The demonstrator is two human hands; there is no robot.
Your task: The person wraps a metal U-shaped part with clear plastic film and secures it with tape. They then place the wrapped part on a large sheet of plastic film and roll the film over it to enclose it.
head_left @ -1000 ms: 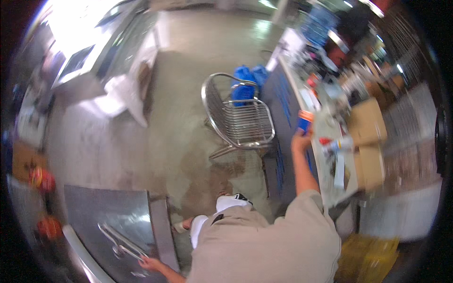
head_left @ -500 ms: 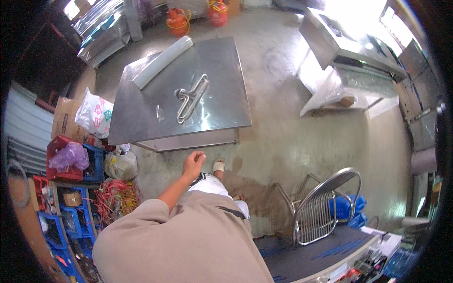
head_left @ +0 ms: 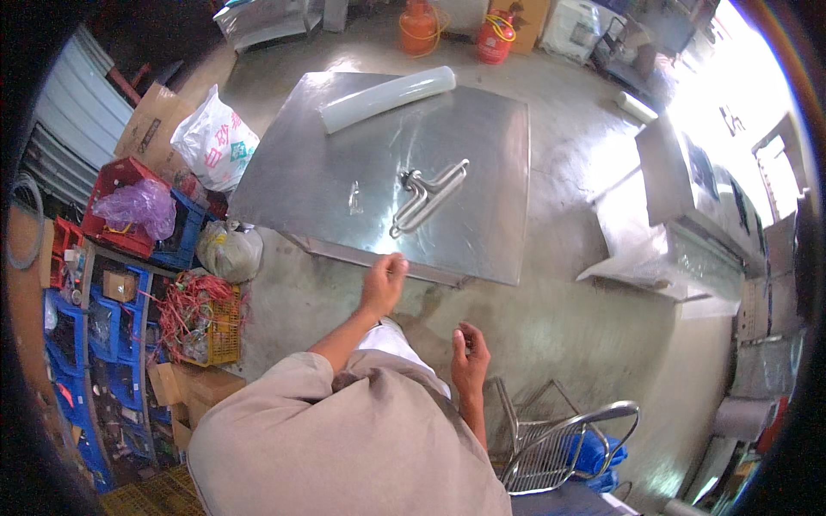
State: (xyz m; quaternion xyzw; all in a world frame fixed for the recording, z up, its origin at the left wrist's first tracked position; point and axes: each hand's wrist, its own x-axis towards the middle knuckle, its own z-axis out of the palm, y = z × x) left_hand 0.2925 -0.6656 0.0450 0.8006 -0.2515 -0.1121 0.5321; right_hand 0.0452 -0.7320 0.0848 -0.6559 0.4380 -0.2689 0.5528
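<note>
My left hand [head_left: 385, 285] hovers by the near edge of a stainless steel table [head_left: 284, 185], its fingers loosely curled and nothing visible in them. Lower and to the right, my right hand [head_left: 470, 357] hangs beside my body, thumb and fingers apart, without anything in it. On the tabletop lies a bent metal tube with a fitting, like a heating element [head_left: 430, 196]; neither hand touches it. A small clear plastic packet [head_left: 354, 198] rests to its left. Farther back is a roll of clear plastic film [head_left: 387, 99].
Crates with a purple bag [head_left: 138, 208], a white sack [head_left: 215, 142] and a tangle of red string [head_left: 194, 314] crowd the left. A metal chair [head_left: 559, 447] stands at lower right. Gas cylinders [head_left: 419, 30] are at the back, wrapped steel equipment [head_left: 680, 181] at right.
The view has turned and come nearer the table, which now appears farther right. My right hand has come into sight. My left hand now overlaps the table's near edge in view.
</note>
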